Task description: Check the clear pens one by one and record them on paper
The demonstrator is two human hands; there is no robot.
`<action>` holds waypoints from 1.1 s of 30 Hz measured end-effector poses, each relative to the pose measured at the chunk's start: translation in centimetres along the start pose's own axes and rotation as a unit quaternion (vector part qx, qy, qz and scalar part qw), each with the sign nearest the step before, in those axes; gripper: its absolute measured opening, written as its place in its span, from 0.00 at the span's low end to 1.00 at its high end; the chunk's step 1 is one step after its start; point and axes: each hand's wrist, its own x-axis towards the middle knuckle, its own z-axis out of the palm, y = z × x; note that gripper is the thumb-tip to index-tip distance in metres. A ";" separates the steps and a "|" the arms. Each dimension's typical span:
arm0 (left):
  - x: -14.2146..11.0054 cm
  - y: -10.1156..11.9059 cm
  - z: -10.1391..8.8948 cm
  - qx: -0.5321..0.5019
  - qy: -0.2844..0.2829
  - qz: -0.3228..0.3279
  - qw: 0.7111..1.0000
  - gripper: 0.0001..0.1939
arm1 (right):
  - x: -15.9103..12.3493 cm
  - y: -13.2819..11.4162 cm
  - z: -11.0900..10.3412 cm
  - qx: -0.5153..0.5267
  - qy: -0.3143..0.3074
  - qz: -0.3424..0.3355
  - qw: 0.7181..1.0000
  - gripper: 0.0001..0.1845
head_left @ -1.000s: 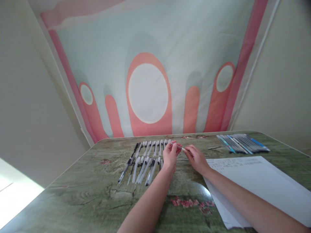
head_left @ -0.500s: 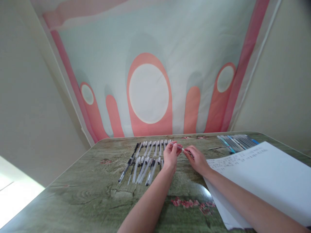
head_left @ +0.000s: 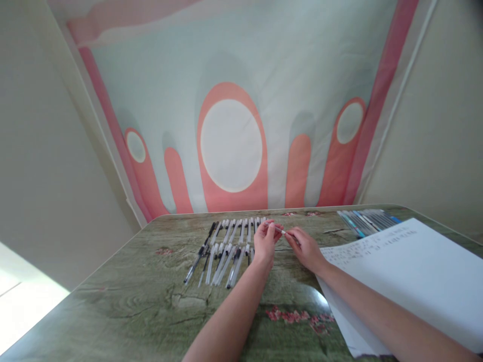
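A slim pen point(head_left: 279, 230) is held between my two hands above the table. My left hand point(head_left: 265, 242) pinches its far left part, and my right hand point(head_left: 305, 246) grips the other end with thumb and fingers. Whether the piece in the right hand is a refill or part of the barrel is too small to tell. Just left of my left hand lie two rows of pens, a back row point(head_left: 234, 231) and a front row point(head_left: 223, 264), with clear barrels, white and black caps and dark refills. My left hand hides the right end of both rows.
Sheets of white paper point(head_left: 411, 276) with handwriting lie under my right forearm, their far edge raised. Behind them, several blue and grey pens point(head_left: 368, 221) are lined up. The wood-patterned tabletop point(head_left: 143, 296) has printed flowers; a wall with a pink-and-white backdrop point(head_left: 231, 196) stands behind.
The far edge of the paper has lifted and now covers part of the blue and grey pens. Both hands stay almost in place, with only small finger movements around the pen.
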 end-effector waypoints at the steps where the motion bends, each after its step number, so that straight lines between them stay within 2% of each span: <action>1: 0.0 0.0 0.0 0.001 -0.001 0.000 1.000 0.16 | 0.0 0.0 0.0 -0.001 -0.005 0.001 1.000 0.10; 7: 0.0 -0.1 0.1 0.005 0.010 -0.007 1.000 0.16 | 0.0 0.2 0.3 0.011 0.033 -0.002 0.999 0.12; 12: 0.0 -0.1 0.0 0.001 0.002 -0.005 1.000 0.16 | -0.1 0.1 0.1 0.007 0.019 -0.005 1.000 0.10; 24: 0.2 -0.2 -0.2 0.010 -0.011 -0.005 1.000 0.16 | 0.0 0.3 0.1 -0.010 -0.014 -0.010 1.000 0.14; 29: 0.3 0.0 -0.2 0.005 -0.006 0.005 1.000 0.14 | -0.1 0.0 0.1 0.001 -0.001 0.024 1.000 0.12; 33: 0.3 0.1 -0.3 0.008 -0.001 -0.001 1.000 0.14 | -0.2 -0.2 0.0 -0.004 0.009 0.022 1.000 0.10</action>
